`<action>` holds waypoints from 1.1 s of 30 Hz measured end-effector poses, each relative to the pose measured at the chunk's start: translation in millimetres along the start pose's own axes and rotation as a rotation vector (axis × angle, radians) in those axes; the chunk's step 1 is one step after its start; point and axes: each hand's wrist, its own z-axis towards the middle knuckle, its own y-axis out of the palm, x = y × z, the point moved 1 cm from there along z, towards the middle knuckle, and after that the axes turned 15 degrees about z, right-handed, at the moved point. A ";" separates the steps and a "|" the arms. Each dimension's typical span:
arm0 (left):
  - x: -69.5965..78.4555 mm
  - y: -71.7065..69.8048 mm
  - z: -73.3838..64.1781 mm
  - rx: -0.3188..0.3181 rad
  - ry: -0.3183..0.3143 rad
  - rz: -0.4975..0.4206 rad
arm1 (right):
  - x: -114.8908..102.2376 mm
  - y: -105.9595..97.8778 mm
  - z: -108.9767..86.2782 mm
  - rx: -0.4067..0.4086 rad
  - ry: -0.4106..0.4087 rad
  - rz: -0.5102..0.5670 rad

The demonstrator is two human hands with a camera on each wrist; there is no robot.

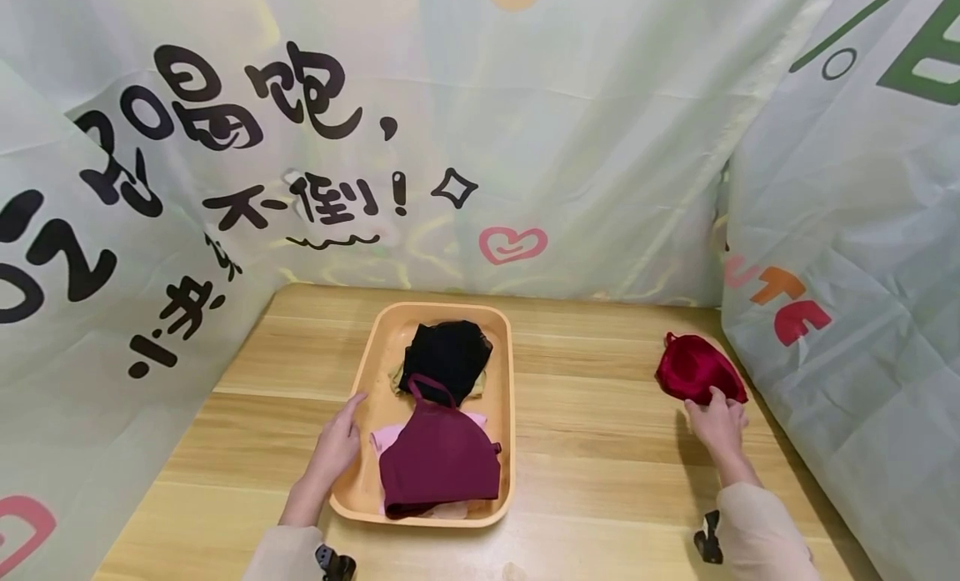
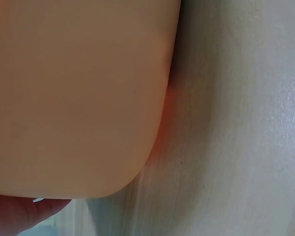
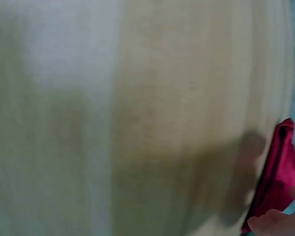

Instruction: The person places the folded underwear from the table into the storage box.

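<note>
On the table's right side my right hand (image 1: 717,424) pinches a red satin bra (image 1: 693,368) by its near edge. In the right wrist view the fingers (image 3: 273,223) overlap the red fabric (image 3: 282,184), whose shadow falls beside it on the wood. My left hand (image 1: 335,448) touches the left rim of an orange tray (image 1: 504,348), fingers laid along it. Inside the tray, a maroon bra (image 1: 438,460) covers most of a pink cloth (image 1: 386,436). Behind it sits a folded black garment (image 1: 447,354) with a beige one (image 1: 395,381) showing beneath.
The wooden table (image 1: 592,431) carries the tray left of centre. A printed fabric curtain (image 1: 600,147) rises behind the table, and a side panel (image 1: 862,373) hangs along its right edge, close to the red bra. Another panel (image 1: 75,414) hangs along the left.
</note>
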 end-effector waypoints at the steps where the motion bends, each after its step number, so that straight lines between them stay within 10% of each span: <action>1: -0.2 -0.4 -0.2 0.001 -0.001 0.000 | 2.2 1.1 0.1 -0.006 0.006 -0.001; 33: 1.5 -0.1 -1.5 -0.011 0.014 0.015 | -0.2 -22.4 38.4 -0.040 0.097 -0.093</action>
